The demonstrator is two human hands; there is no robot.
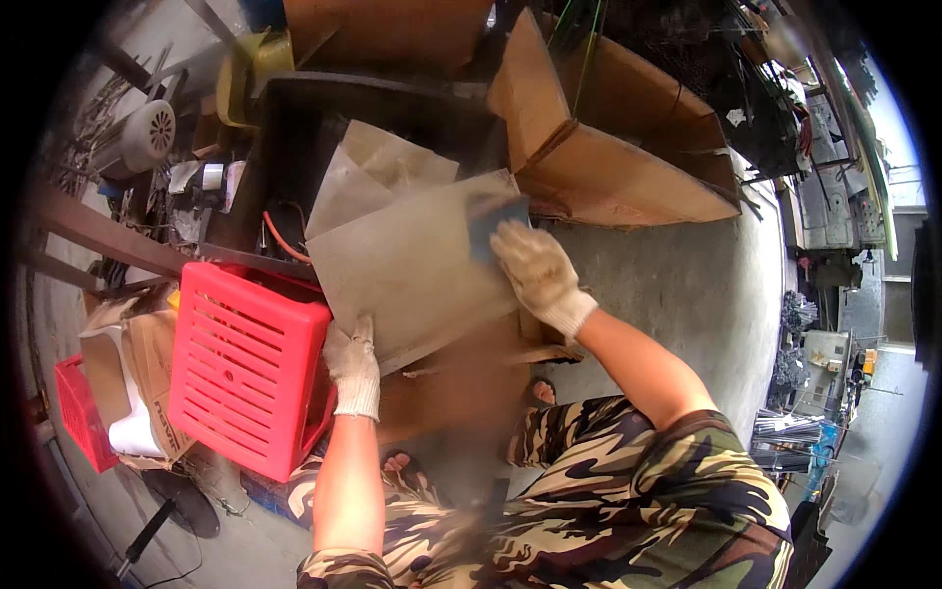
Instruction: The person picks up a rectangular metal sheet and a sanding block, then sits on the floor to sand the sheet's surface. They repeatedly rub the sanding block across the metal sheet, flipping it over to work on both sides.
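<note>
In front of me a flat greyish-beige sheet (pixel 412 275) lies at a slant over a dark bin. My left hand (pixel 353 371), in a white knit glove, grips its near left edge with the thumb on top; the other fingers are mostly hidden. On the sheet's right side a blue pad (pixel 486 228), smeared by motion, is under the fingers of my gloved right hand (pixel 538 275). Behind, a second, creased sheet (pixel 383 162) of similar colour sticks out of the dark bin (pixel 289 128).
A red slotted plastic stool (pixel 231 368) stands close by my left hand. An opened cardboard box (pixel 628 177) is at the far right. To the left are a motor-like grey machine (pixel 137 137), a metal beam (pixel 118 231) and another carton (pixel 152 388). Concrete floor (pixel 677 294) spreads rightward.
</note>
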